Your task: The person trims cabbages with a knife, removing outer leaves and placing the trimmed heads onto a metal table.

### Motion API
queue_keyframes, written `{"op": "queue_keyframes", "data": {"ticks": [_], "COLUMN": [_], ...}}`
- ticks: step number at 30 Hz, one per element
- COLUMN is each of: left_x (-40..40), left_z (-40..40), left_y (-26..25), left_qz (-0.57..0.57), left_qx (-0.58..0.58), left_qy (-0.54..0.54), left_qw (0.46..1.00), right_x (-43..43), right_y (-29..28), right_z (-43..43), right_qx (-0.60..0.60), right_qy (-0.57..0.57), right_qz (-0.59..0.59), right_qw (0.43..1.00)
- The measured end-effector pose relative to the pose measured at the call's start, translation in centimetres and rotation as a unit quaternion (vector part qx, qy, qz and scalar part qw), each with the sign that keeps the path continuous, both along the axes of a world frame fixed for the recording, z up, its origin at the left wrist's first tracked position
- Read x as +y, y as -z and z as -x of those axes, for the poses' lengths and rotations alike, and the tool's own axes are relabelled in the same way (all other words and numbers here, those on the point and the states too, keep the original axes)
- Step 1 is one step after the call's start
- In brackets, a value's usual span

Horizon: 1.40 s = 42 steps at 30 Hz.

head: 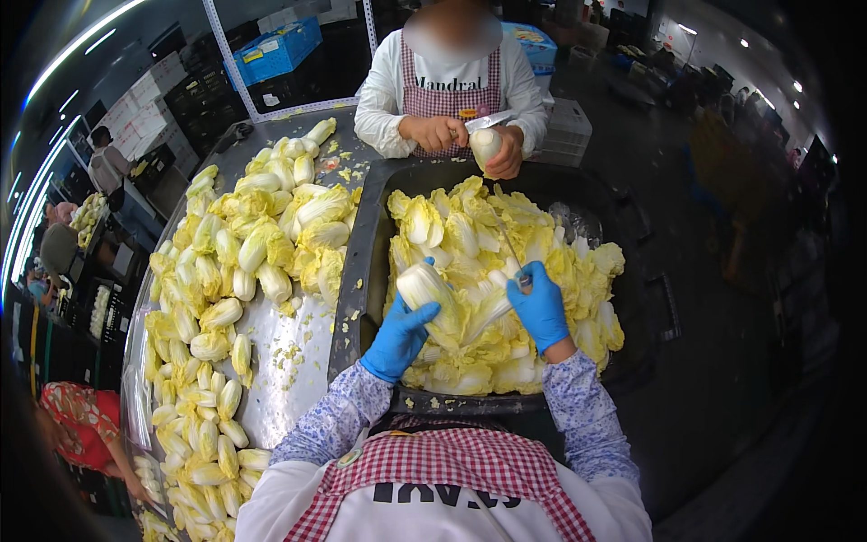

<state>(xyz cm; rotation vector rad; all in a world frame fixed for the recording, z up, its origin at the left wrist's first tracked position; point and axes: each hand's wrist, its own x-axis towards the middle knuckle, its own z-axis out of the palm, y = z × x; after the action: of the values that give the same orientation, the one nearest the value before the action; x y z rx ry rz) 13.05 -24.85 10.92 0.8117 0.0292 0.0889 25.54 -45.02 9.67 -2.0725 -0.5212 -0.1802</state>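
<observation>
My left hand, in a blue glove, holds a napa cabbage with its white base up and towards the left. My right hand, gloved in blue too, grips a knife by its handle, the thin blade pointing up and away. A partly detached outer leaf spans from the cabbage to my right hand. Both hands are above a black plastic bin heaped with loose yellow-white cabbage leaves.
A metal table at the left carries many napa cabbages and leaf scraps. Across the bin, a co-worker holds a knife and another cabbage. A white crate and a blue crate stand farther back.
</observation>
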Motion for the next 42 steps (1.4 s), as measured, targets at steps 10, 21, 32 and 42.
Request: {"op": "queue_keyframes", "data": {"ticks": [10,21,32,42], "left_x": [0.8,0.2,-0.3,-0.5], "left_z": [-0.3,-0.4,0.1,-0.3], "left_y": [-1.3,0.0,0.2,1.4], "left_qz": [0.029,-0.135,-0.219,-0.316], "left_qx": [-0.035,0.003,0.028,-0.049], "left_qy": [0.09,0.01,-0.002,-0.068], "left_qw": [0.995,0.991,0.975,0.945], "right_x": [2.2,3.8,3.6,4.5], "right_y": [-5.0,-3.3,-4.2,-2.6], "right_z": [4.1,3.8,3.9,3.9], "right_qx": [0.251,0.169,0.131,0.06], "right_qy": [-0.201,-0.242,-0.263,-0.237], "right_qz": [-0.077,-0.088,-0.067,-0.091], "right_qw": [0.944,0.951,0.954,0.965]}}
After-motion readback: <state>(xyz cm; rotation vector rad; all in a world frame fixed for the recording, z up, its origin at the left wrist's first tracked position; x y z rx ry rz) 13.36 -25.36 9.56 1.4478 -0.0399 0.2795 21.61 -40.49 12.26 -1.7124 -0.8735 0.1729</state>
